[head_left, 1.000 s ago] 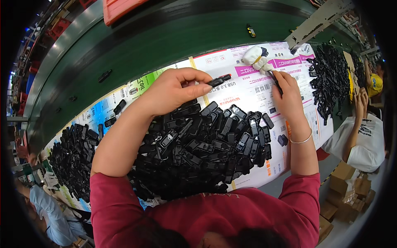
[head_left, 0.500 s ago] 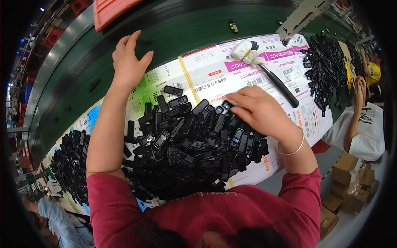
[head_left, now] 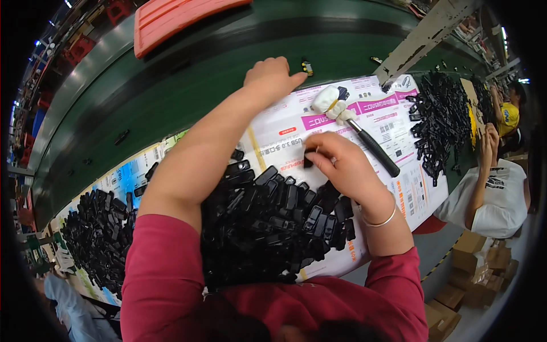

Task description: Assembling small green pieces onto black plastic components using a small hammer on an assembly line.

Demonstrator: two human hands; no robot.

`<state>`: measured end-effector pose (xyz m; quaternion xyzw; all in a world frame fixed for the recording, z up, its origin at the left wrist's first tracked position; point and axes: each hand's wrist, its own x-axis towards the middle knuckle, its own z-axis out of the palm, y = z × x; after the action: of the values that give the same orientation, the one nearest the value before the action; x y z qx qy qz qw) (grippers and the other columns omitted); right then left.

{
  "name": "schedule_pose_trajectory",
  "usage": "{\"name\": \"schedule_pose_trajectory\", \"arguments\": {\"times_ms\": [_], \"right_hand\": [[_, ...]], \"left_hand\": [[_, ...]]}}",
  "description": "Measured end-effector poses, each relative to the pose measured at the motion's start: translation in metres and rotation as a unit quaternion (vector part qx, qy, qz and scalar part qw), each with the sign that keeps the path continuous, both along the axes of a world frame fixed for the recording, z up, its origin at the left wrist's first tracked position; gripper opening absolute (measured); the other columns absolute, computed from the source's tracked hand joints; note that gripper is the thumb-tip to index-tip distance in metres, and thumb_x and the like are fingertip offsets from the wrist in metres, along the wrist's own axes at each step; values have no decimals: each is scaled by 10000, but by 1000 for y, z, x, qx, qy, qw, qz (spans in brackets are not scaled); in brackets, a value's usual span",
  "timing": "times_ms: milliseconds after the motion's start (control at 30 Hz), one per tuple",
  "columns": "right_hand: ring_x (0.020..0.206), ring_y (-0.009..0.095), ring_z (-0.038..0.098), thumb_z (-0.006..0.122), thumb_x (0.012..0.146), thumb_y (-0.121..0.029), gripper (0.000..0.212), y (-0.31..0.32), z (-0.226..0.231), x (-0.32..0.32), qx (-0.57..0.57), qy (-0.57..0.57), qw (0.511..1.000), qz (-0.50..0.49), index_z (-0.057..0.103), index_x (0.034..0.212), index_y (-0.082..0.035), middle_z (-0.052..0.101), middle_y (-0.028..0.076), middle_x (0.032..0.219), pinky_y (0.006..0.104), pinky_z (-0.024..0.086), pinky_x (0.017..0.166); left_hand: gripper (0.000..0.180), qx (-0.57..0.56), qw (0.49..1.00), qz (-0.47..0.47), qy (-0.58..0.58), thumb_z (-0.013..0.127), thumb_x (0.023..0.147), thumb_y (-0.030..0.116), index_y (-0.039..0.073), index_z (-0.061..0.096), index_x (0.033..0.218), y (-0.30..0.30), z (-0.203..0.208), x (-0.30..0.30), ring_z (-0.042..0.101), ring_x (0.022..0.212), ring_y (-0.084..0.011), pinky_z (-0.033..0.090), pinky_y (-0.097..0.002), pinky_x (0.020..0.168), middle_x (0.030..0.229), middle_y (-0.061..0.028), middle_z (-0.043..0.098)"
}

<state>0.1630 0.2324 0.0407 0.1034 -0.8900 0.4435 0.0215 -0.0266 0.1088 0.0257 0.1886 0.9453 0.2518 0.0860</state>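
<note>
My left hand (head_left: pixel 270 78) reaches over the green conveyor belt (head_left: pixel 211 62), empty as far as I see, its thumb held apart and the other fingers partly hidden. Just beyond its thumb lies a small black and yellow part (head_left: pixel 307 67). Above the printed sheet (head_left: pixel 273 134), my right hand (head_left: pixel 341 165) pinches a small black plastic casing (head_left: pixel 308 160), mostly covered by the fingers. Below both hands spreads a heap of black plastic casings (head_left: pixel 273 222). A hammer (head_left: pixel 373 147) with a white cloth-wrapped head and a black grip rests beyond my right hand.
More black casings lie in a pile at the left (head_left: pixel 97 239) and another at the right (head_left: pixel 441 119). A red plastic lid or tray (head_left: pixel 182 23) sits across the belt. A worn metal post (head_left: pixel 424 43) rises at the far right. Co-workers sit on both sides; cardboard boxes (head_left: pixel 470 251) stand at right.
My left hand has swung right and along the belt toward the black and yellow part. The right hand has lifted off the heap with a casing in its fingers.
</note>
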Motion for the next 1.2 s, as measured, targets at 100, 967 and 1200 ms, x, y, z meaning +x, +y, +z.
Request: {"name": "schedule_pose_trajectory", "arguments": {"times_ms": [100,967,1200], "right_hand": [[899,297,647,638,838,-6,224,3,-17,-14,2,125,992,9,662,1060,-26,659,126,1035,361,527,795],[905,281,600,740,768,-105,244,-27,-15,-46,70,133,987,47,673,990,-26,657,99,987,373,477,828],[873,270,595,733,770,-134,235,-38,-30,-56,135,171,974,70,696,985,-45,658,74,936,376,482,800]], "left_hand": [[492,-66,996,32,44,661,832,484,77,650,1107,26,-7,-7,636,1029,-286,508,-393,860,1075,-135,664],[266,103,971,-161,144,753,752,201,86,666,975,-124,-25,86,536,1014,-301,406,-404,912,961,-81,580],[252,97,975,-154,124,757,756,206,93,668,964,-122,-25,88,536,1023,-298,397,-399,929,965,-69,583]]}}
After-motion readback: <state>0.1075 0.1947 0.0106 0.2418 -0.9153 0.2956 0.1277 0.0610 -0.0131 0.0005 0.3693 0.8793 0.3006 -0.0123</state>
